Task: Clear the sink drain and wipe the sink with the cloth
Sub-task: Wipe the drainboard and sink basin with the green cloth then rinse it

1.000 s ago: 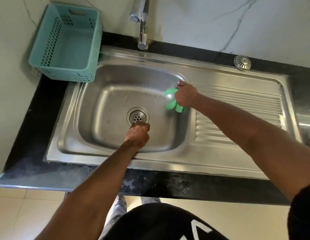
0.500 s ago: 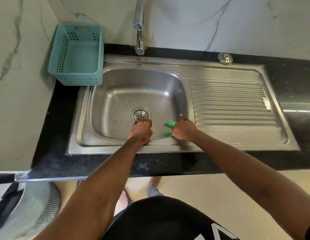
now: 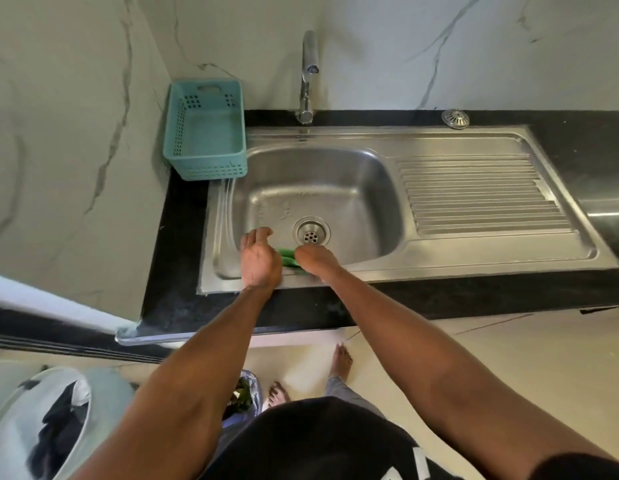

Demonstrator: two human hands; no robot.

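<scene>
1. Sink (image 3: 398, 271), a steel basin with a ribbed draining board on its right, is set in a black counter (image 3: 183, 258); a teal basket (image 3: 205, 133) stands at its back left corner, a tap (image 3: 306, 77) rises behind it, and a loose strainer cap (image 3: 455, 118) lies on the counter behind the draining board
2. Both forearms are reached in over the near rim, and the two hands are found close together at the near wall of the basin, just this side of the drain (image 3: 311, 232)
3. Left hand (image 3: 259, 261) is seen with its fingers loosely bent and nothing held; it is placed at the near left of the basin floor, just beside the cloth
4. Right hand (image 3: 316, 261) is closed down over the green cloth (image 3: 288, 257), which is bunched beneath it; the fingers themselves are hidden, so the exact grip cannot be told
5. Cloth is pressed low against the near wall, and only a small green strip is shown between the two hands, its length lying roughly left to right along that wall
6. Drain is open, with its holes visible, and lies just beyond the right hand, nearer to it than to the left; the unwiped floor and far wall are judged to lie straight ahead of the cloth, so the next stroke is best pushed away from the body
</scene>
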